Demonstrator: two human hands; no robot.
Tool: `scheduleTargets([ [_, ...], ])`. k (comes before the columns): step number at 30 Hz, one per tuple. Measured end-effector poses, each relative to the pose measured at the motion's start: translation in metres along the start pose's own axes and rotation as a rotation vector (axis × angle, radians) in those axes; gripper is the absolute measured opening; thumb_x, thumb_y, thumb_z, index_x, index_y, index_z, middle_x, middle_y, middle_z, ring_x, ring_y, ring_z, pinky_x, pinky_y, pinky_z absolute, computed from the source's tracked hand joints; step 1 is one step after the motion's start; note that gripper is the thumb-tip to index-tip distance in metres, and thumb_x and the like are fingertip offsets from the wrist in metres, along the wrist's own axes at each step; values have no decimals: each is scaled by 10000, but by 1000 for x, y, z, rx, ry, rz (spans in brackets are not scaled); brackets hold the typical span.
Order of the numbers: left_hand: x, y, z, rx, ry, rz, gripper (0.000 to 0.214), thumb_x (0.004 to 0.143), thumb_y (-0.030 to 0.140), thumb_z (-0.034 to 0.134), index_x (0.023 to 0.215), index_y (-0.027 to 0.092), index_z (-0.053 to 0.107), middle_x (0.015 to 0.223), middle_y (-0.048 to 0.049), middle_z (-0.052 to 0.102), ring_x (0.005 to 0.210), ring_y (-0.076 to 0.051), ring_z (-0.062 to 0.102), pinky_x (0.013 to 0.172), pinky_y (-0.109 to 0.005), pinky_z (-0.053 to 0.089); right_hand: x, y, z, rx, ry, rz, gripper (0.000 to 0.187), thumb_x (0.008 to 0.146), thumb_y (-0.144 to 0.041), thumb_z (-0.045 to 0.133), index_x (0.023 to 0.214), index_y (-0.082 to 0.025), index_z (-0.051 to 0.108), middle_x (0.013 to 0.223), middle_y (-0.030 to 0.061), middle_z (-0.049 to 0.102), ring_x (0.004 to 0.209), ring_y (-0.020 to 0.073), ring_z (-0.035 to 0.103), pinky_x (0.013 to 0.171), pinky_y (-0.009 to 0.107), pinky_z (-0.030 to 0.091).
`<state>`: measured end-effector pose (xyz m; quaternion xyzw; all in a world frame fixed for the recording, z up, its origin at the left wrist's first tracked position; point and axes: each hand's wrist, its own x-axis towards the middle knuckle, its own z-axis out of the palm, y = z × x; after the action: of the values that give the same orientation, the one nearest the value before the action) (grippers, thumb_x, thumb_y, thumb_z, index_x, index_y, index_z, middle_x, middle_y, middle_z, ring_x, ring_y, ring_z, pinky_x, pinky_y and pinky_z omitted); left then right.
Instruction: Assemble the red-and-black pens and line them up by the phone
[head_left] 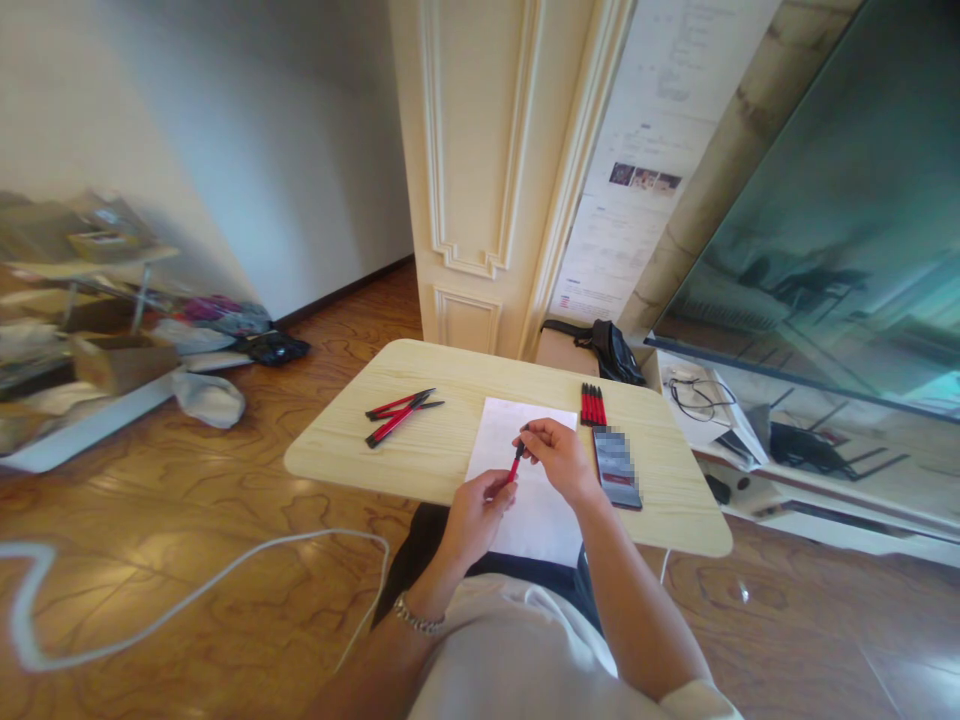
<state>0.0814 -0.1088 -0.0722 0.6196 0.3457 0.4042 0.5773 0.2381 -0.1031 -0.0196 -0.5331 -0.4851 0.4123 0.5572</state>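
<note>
A red pen (514,467) with a black end is held up over a white sheet of paper (534,520). My left hand (478,510) is closed around its red barrel. At the upper, black end, the fingers of my right hand (556,455) pinch the pen; the exact tip is partly hidden by them. To the left on the table, several red and black pens (396,420) lie loosely crossed. Beyond my right hand, more such pens (592,405) lie side by side in a tight row. A phone (618,470) lies just below that row, beside the paper.
The light wooden table (442,375) has rounded corners. Behind it stand a cream panel (476,180) and a black bag (615,350). A large screen (832,220) is at right. Boxes (124,360) clutter the left floor, and a white cable (225,570) crosses it.
</note>
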Motion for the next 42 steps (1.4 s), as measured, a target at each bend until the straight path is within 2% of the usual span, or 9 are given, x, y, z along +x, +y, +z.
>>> scheduleTargets([
  [2,0,0,0,-82,-33,-41,313,802,414,590,928,134,649,731,-48,638,634,-150,587,597,-255,453,-1,0,-1,3,-21,2,262,756,-414,627,870,-180,598,798,68,698,630,145,592,543,261,418],
  [8,-3,6,0,-398,-199,-275,332,763,415,648,904,115,641,724,-57,626,577,-132,573,567,-267,435,-5,0,-6,26,-87,-25,244,784,-410,603,869,-181,607,777,55,690,624,132,562,558,255,396],
  [12,-6,11,-1,-506,-244,-324,293,757,381,665,878,115,642,698,-43,600,554,-119,554,551,-262,419,-8,1,-7,82,-134,-49,234,807,-401,583,857,-174,607,779,55,677,614,121,536,551,247,377],
  [16,-6,14,-2,-562,-293,-350,267,759,357,665,858,109,650,684,-44,589,536,-113,540,526,-252,398,-10,3,-5,167,-128,-9,256,796,-421,592,851,-171,607,771,57,672,593,116,520,542,245,370],
  [25,-2,6,0,-395,-120,-344,255,703,350,704,797,121,645,666,-40,631,528,-123,567,521,-247,404,-10,14,0,107,-3,-10,250,764,-420,615,808,-176,585,730,51,672,574,120,524,553,257,397],
  [31,2,-1,2,-166,39,-211,239,625,328,747,707,145,616,548,-5,611,492,-130,556,488,-237,397,-9,24,9,69,155,13,269,713,-427,656,765,-196,528,606,-6,607,479,107,470,470,240,349],
  [34,3,-5,3,-110,55,-166,233,659,351,718,714,154,605,550,0,612,494,-127,556,489,-233,403,-11,23,13,83,134,22,250,731,-426,631,802,-194,571,593,-24,572,457,97,439,447,235,317],
  [37,2,-8,4,-65,68,-148,226,686,358,698,718,162,592,554,6,607,493,-122,550,483,-226,396,-12,23,16,58,115,29,264,752,-446,607,704,-189,569,561,-29,534,448,93,422,436,235,297],
  [42,1,-9,6,-58,79,-138,221,680,348,701,704,164,581,537,14,591,477,-114,530,462,-219,374,-12,29,16,42,241,72,378,689,-485,672,586,-210,434,465,-65,449,411,92,393,412,234,283],
])
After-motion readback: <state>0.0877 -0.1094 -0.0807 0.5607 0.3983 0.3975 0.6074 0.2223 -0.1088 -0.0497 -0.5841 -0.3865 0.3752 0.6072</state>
